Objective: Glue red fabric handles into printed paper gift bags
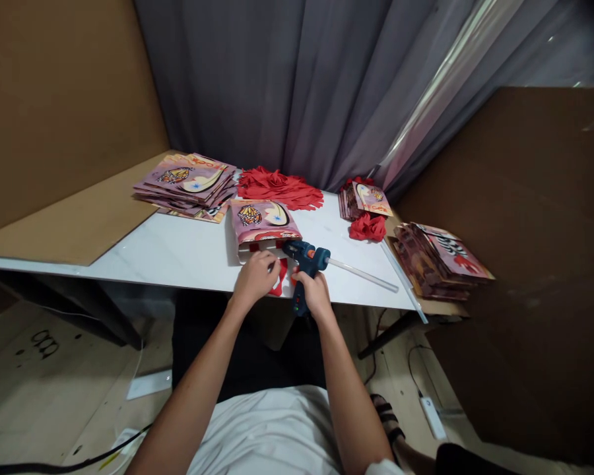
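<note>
A blue hot glue gun (pixel 304 258) is gripped in my right hand (pixel 317 293), with a long clear glue stick (pixel 361 274) out of its back. Its nozzle end is at the open edge of a printed paper bag (pixel 264 221), which lies with its mouth toward me. Short red patches show along that edge. My left hand (pixel 256 277) is at the bag's near edge, fingers curled together; what they pinch, if anything, is hidden. Beside those fingers, a loop of red ribbon (pixel 280 278) lies at the table's front edge.
Printed bags are stacked at the left (pixel 191 185), back right (pixel 369 198) and far right (pixel 445 257). Red ribbons (pixel 280 188) are heaped at the back, with a smaller red bunch (pixel 367 227) at right. Cardboard panels (pixel 64 112) flank the white table (pixel 178 254); a grey curtain (pixel 257 79) hangs behind.
</note>
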`<control>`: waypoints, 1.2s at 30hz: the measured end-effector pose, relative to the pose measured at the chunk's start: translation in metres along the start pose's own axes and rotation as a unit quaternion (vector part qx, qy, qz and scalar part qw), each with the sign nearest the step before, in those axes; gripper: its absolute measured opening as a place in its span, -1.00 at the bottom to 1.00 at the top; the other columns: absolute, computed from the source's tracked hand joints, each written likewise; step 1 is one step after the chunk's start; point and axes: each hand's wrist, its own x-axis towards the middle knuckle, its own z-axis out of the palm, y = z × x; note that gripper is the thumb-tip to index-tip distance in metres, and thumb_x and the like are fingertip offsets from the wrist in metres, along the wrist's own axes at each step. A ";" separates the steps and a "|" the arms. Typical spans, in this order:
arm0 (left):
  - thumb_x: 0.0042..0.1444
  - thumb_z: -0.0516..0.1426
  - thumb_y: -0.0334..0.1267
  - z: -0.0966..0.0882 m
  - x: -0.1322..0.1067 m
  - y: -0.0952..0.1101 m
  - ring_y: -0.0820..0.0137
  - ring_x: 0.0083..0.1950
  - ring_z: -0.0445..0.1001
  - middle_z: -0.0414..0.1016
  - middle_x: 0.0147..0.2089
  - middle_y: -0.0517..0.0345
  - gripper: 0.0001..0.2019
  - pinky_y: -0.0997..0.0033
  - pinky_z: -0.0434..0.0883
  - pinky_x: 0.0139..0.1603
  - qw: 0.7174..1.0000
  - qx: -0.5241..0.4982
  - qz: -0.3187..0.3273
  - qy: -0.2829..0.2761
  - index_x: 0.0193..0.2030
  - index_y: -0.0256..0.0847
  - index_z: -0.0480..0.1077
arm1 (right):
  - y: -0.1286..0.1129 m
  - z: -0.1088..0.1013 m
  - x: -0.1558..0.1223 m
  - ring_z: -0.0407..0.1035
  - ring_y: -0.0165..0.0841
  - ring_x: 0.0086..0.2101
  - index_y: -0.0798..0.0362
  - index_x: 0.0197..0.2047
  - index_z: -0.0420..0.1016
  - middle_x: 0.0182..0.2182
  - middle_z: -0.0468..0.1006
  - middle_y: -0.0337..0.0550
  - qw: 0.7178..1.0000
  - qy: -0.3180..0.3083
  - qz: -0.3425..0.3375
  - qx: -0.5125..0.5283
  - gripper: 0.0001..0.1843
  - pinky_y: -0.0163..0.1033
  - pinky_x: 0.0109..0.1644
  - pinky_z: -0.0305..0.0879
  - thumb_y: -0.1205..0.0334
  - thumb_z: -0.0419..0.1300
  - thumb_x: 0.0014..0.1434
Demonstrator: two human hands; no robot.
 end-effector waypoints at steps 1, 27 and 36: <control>0.44 0.05 -0.25 0.000 0.000 0.000 0.10 0.05 0.57 0.71 -0.03 -0.06 -0.67 0.11 0.54 0.14 1.000 -0.001 0.000 0.001 -0.16 -0.17 0.66 | 0.000 0.000 0.000 0.37 -0.27 -0.34 0.04 -0.19 0.70 -0.43 0.59 -0.26 1.000 -0.005 0.002 0.001 -0.65 -0.20 -0.20 0.27 0.00 0.29 0.06; 0.45 0.15 -0.29 -0.021 -0.060 0.007 0.15 0.06 0.65 0.74 0.02 -0.02 -0.79 0.09 0.54 0.14 0.983 -0.001 0.042 0.180 -0.03 -0.13 0.66 | -0.007 -0.012 -0.004 0.51 -0.19 -0.14 0.02 -0.20 0.72 -0.22 0.72 -0.15 0.977 -0.121 0.001 0.175 -0.73 -0.19 0.04 0.37 0.12 0.42 0.02; 0.51 0.07 -0.19 -0.015 -0.082 0.003 -0.07 0.36 0.51 0.60 0.41 -0.11 -0.59 -0.15 0.29 0.32 0.987 0.113 -0.056 0.095 0.37 -0.14 0.54 | -0.018 -0.012 -0.005 0.47 -0.19 -0.20 0.02 -0.21 0.65 -0.27 0.66 -0.22 0.984 -0.179 0.015 -0.007 -0.76 -0.18 -0.04 0.36 0.12 0.34 0.05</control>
